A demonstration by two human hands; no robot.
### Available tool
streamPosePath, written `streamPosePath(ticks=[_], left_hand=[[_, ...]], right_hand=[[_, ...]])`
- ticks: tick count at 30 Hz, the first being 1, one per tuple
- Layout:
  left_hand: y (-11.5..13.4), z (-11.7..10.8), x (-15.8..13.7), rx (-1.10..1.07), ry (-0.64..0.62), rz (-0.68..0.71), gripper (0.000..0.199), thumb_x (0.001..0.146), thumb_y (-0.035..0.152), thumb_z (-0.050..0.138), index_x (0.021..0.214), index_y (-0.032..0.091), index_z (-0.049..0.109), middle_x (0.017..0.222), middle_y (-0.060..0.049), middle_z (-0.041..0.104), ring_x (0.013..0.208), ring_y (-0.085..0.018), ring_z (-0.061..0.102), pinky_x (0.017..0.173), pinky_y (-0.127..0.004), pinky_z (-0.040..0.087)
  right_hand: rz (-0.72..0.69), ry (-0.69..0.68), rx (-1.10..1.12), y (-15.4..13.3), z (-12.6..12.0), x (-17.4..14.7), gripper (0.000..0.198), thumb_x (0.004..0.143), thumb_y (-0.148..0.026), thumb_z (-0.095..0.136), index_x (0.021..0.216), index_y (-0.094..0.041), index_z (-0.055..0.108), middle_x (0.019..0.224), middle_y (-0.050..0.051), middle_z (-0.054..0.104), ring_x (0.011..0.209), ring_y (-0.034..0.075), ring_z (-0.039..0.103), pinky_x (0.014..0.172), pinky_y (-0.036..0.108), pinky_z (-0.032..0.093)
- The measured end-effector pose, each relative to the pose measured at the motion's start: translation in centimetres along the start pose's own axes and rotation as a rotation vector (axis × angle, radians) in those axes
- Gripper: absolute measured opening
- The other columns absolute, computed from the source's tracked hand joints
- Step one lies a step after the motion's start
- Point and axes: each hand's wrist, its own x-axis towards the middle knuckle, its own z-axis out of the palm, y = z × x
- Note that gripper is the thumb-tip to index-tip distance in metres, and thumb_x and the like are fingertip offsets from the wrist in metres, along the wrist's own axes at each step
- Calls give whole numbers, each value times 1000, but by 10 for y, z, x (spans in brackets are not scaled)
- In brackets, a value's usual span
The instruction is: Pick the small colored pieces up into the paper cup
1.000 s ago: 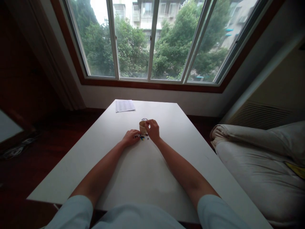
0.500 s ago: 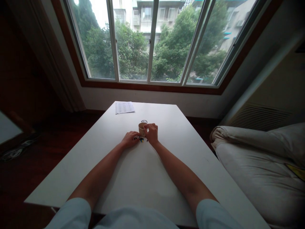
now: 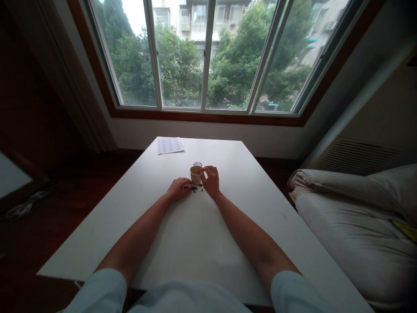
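Note:
A small light-brown cup (image 3: 195,178) stands upright near the middle of the white table (image 3: 202,243). At its right rim is my right hand (image 3: 211,180), thumb and fingertips closed on the edge. Anything small between those fingertips is too tiny to make out. My left hand (image 3: 178,188) lies low on the tabletop, left of the cup's base, with its fingers stretched out. Tiny coloured pieces (image 3: 194,190), some blue, yellow and dark, lie in front of the cup by the left fingertips, which partly hide them. What the cup holds cannot be seen.
A dark-rimmed round object (image 3: 197,164) lies just behind the cup. Printed papers (image 3: 171,145) rest at the table's far left corner. A covered couch or bed (image 3: 352,230) stands to the right, and a window (image 3: 205,56) is beyond the table.
My right hand has moved slightly right, from over the cup's mouth to its right rim. The left hand stays beside the small pieces. The view has shifted a little.

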Motion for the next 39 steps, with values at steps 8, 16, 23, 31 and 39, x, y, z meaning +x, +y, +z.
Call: streamPosePath(ticks=[8, 16, 23, 31, 39], left_hand=[[-4, 1, 0, -16, 10, 26, 28, 88, 32, 62, 114, 31, 72, 121, -2, 70, 114, -23, 61, 101, -38, 47], [-6, 4, 3, -25, 5, 16, 25, 87, 32, 62, 109, 31, 75, 121, -2, 70, 113, -22, 61, 102, -36, 46], [-7, 4, 3, -16, 11, 43, 23, 88, 29, 61, 106, 29, 75, 120, -1, 71, 110, -21, 61, 101, -34, 46], [-6, 4, 3, -4, 10, 37, 25, 88, 29, 61, 109, 30, 75, 121, -1, 70, 111, -21, 61, 101, -33, 46], [-5, 2, 2, -1, 3, 42, 24, 89, 29, 60, 109, 29, 74, 123, -1, 70, 112, -20, 61, 102, -33, 46]], right_hand=[[325, -306, -82, 53, 6, 2, 17, 91, -28, 56, 90, -21, 71, 87, 4, 71, 77, 17, 60, 70, 26, 43], [178, -557, -146, 54, 11, -3, 15, 87, -27, 62, 91, -23, 76, 89, 3, 73, 78, 15, 62, 66, 23, 40], [52, -639, -72, 49, 4, -4, 11, 84, -28, 66, 89, -23, 75, 87, 1, 71, 76, 14, 60, 67, 22, 39], [61, -518, -6, 59, 12, -10, 4, 77, -20, 66, 80, -21, 68, 82, 0, 67, 73, 13, 56, 66, 22, 39], [216, -227, 129, 66, 14, -13, 7, 82, -24, 56, 86, -20, 61, 74, -1, 64, 66, 14, 53, 65, 25, 40]])
